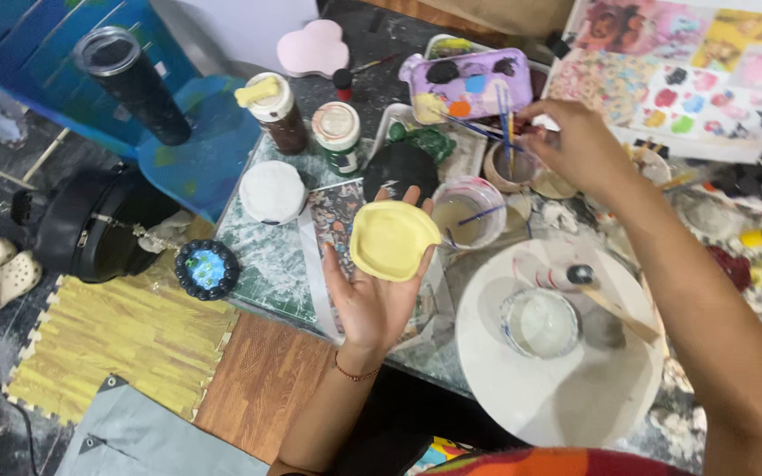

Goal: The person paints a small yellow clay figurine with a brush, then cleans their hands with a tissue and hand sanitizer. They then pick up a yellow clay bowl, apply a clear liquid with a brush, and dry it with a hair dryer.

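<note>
Two bare hands work above a cluttered, paint-stained table [293,264]. The left hand [372,295] is turned palm up near the middle of the scene, its fingers spread narrowly and cupped beneath a small pale yellow dish [392,240], which rests on the fingertips and touches nothing else. The right hand [575,141] reaches to the far right, its fingers pinched together on the handles of thin brushes [506,132] that stand in a small round cup [511,167]. Just beyond the cup lies a lilac paint palette [469,84] bearing dabs of black, blue, orange and yellow. Between the two hands stands a clear tub of cloudy water [467,211]. Nearer and to the right, a large white plate [557,370] carries a glass jar [538,323] and a wooden-handled tool [615,310]. To the left of the dish are a white lidded pot [272,191], two paint bottles [277,113], and a dark round ornament with a blue centre [206,269]. A black tumbler [134,84] stands far left on a blue painted board [213,150]. Sheets of colour swatches [672,62] lie at the far right.
</note>
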